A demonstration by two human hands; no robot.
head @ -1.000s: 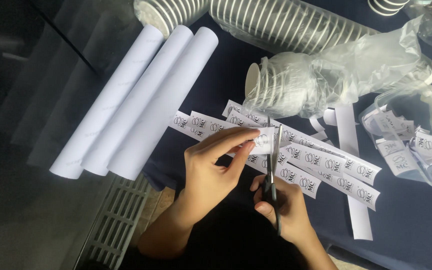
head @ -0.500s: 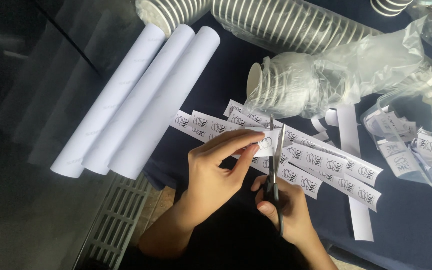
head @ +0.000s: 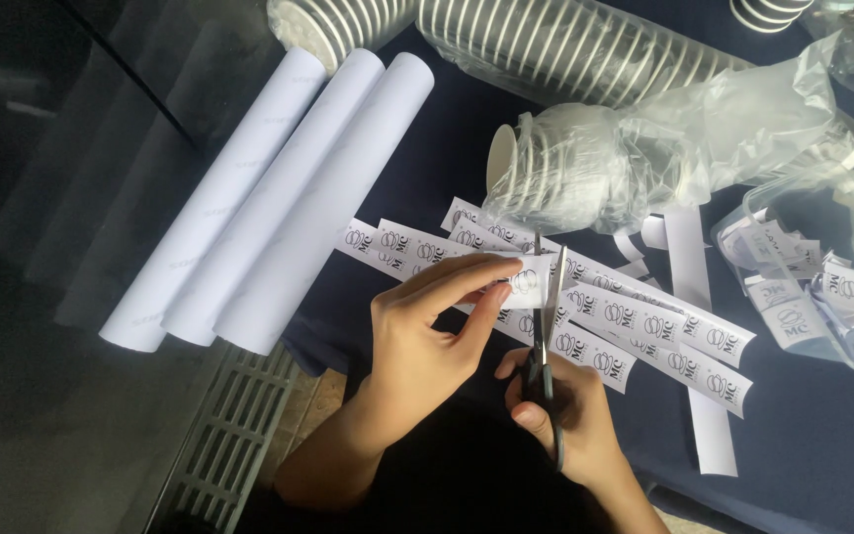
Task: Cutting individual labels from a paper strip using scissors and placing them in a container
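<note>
- Scissors (head: 544,341), dark-handled, held upright in the right hand (head: 555,415); the fingers are closed through and around the handle loops, and the blades stand slightly apart with their tips up beside the paper.
- Printed label strip (head: 524,280), white with a repeated dark emblem, pinched between thumb and fingertips of the left hand (head: 425,341); its free end sits right at the blades, just beyond the left fingertips.
- Uncut printed strips (head: 644,331), several, lying overlapped on the dark blue tabletop (head: 822,435) just past and to the right of both hands; these look like the stock not yet cut.
- Plain white offcut strip (head: 699,326), long and narrow, lying across the pile further right of the scissors.
- Clear plastic container (head: 803,297), well to the right of the right hand, holding a loose heap of small cut labels; judged to be the finished share, a modest amount against the strips left.
- Stack of white paper cups in a loose clear bag (head: 585,173), lying on its side just beyond the fingers.
- Longer sleeves of ribbed paper cups (head: 565,49), further beyond, near the far edge.
- Three white paper rolls (head: 269,208), side by side, to the left of the left hand and beyond it.
- Metal floor grating (head: 224,445), below the left forearm, off the tabletop edge.
</note>
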